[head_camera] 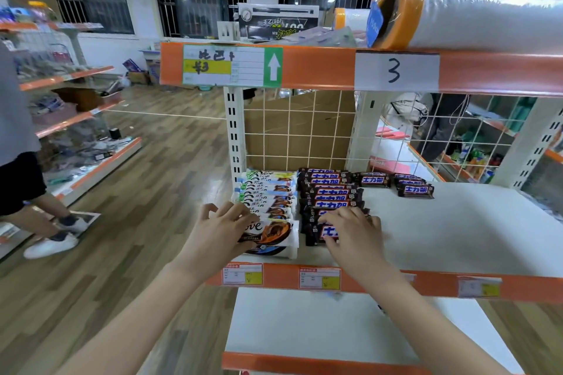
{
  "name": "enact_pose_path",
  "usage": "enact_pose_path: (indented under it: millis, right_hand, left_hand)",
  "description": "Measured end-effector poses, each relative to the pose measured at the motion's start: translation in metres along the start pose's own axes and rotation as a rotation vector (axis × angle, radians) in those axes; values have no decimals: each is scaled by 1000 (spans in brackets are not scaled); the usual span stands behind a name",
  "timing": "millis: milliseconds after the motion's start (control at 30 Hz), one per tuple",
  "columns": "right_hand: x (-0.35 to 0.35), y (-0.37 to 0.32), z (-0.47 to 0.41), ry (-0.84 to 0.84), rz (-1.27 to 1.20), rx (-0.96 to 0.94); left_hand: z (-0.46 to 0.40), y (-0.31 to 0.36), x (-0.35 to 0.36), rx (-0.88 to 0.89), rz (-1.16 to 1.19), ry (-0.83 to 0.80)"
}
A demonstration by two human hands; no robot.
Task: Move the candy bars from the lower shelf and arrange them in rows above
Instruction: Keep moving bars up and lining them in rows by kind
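Centre of frame, middle shelf (pixel 457 231): white candy bars (pixel 268 204) in a row at left, dark candy bars (pixel 330 192) in a row beside them, a few more upper right. Left hand (pixel 222 230) fingers curled on front white bar. Right hand (pixel 353 231) pinches front dark bar. Lower shelf (pixel 304 323) bottom of frame.

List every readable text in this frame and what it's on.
"3": white paper sign on the top shelf's orange edge.
"ove", start hidden: front white candy bar by the left hand.
"士力架": dark candy bars, front one under the right hand.
Handwritten shelf tag with white arrow: unclear.
Small price tags, blue roll sticker: too blurred.
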State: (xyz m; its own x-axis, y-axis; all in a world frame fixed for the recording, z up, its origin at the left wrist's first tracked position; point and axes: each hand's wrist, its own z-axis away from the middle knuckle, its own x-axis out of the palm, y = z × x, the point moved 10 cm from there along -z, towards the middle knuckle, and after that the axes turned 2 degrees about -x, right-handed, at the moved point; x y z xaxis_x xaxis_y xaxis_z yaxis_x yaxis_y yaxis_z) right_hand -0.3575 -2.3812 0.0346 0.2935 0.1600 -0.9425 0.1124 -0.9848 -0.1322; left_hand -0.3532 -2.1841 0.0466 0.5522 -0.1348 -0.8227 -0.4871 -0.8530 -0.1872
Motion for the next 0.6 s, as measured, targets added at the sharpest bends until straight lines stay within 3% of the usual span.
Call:
enact_pose_path:
  millis: [600]
  right_hand:
    - [23,-45,1,-73,-64,-102]
  left_hand:
    - [11,-7,23,5,100,-135]
